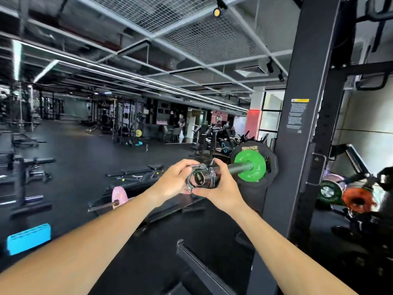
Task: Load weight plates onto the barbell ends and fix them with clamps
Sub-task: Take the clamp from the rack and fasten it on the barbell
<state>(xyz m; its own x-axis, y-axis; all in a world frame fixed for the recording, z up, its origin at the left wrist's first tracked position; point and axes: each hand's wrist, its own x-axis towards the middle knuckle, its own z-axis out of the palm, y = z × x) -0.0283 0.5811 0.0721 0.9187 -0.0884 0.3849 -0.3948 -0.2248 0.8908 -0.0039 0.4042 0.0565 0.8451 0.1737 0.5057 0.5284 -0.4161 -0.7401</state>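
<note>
Both hands, left (pixel 173 180) and right (pixel 221 184), are gripping a metal clamp (pixel 202 176) ringing the steel bar's (pixel 238 167) tip; a round green plate (pixel 250 165) is half-hiding a black plate (pixel 270 167).

Two hands (pixel 172 180) (pixel 221 184), one clamp (pixel 202 176), one barbell (pixel 238 167), two loaded plates (pixel 251 166) (pixel 271 165).

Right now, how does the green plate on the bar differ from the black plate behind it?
The green plate is smaller and sits outermost on the barbell sleeve; the black plate is much wider, sits inboard against the rack, and carries yellow lettering. Both are round and threaded on the same sleeve, with no clamp against them yet.
</note>
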